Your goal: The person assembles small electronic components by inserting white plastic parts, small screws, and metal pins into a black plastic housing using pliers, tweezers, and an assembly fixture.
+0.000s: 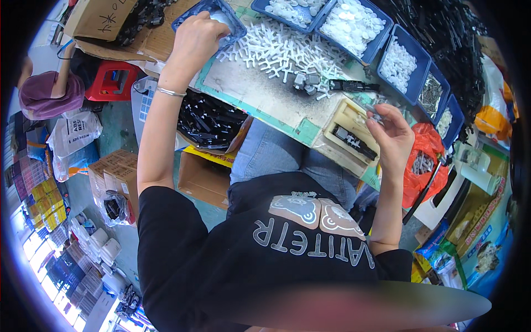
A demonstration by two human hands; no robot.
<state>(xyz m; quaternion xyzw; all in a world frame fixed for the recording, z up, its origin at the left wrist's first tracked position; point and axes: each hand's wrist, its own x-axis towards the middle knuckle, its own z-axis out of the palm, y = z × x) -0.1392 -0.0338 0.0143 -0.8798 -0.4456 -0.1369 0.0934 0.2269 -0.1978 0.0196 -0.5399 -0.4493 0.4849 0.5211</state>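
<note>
our left hand [200,40] dips into the blue tray [237,21], fingers curled; we cannot tell whether they hold anything. the black part [354,143] lies in the cream fixture [349,117], just below our right hand [390,130], whose thumb and forefinger nearly meet at a small greyish piece [377,117], though we cannot tell if it is pinched. we'd do well to pick singly, pinch lightly and avoid nudging the black part.

Six blue trays [423,60], one cream fixture [348,116], one red stool [113,73]
</note>
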